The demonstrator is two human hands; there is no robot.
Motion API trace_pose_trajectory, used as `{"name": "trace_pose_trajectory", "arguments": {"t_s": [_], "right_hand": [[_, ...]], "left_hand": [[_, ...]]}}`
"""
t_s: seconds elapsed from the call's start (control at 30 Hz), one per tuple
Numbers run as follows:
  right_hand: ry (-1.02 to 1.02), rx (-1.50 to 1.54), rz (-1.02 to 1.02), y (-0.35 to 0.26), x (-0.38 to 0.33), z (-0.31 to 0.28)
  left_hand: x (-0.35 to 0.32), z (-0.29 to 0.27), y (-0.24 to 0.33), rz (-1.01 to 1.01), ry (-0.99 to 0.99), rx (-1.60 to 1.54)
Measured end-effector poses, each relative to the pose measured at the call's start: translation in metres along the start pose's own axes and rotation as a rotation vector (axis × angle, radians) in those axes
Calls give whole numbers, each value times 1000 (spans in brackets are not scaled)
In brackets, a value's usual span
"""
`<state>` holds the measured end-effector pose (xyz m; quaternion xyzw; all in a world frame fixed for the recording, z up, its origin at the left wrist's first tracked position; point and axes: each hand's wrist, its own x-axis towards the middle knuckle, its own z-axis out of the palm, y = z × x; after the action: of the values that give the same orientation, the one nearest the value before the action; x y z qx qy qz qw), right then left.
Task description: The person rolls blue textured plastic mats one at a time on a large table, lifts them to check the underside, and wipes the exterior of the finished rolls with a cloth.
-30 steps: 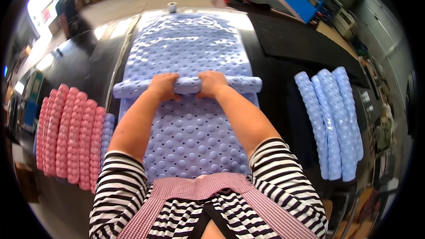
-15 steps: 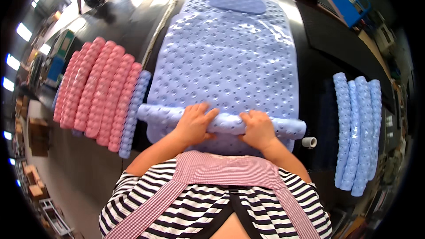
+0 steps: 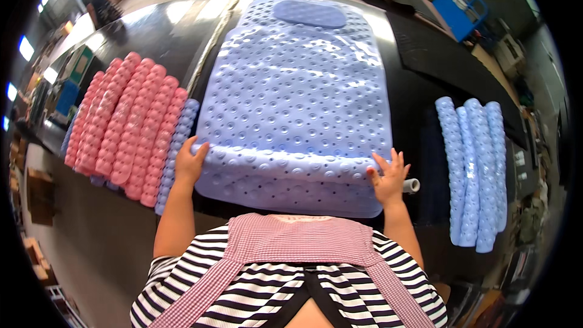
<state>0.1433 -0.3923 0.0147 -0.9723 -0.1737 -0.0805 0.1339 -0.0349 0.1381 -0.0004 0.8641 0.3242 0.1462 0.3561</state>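
Blue mat [image 3: 294, 94] could be skewed by uneven pushing: left hand [image 3: 187, 165] spread at eight o'clock, right hand [image 3: 390, 177] spread at four.

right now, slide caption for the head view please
Left hand and right hand at opposite sides of a bumpy blue mat

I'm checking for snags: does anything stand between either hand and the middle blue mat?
Nothing visible: the left hand and right hand are at the mat's side edges; the white roll lies on the right hand's outer side.
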Motion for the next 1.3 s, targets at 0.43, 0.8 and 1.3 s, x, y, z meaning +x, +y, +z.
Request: {"name": "trace_pose_trajectory", "arguments": {"t_s": [0.43,0.8,1.3], "right_hand": [[-14,265,505,-25,-8,-23],[4,106,461,-41,-19,-28],[-103,97,434,-19,-3,-19]], "left_hand": [[-45,12,-12,108,360,-293],[-62,19,-16,204,434,-196],[-101,107,103,855,-79,361]]}}
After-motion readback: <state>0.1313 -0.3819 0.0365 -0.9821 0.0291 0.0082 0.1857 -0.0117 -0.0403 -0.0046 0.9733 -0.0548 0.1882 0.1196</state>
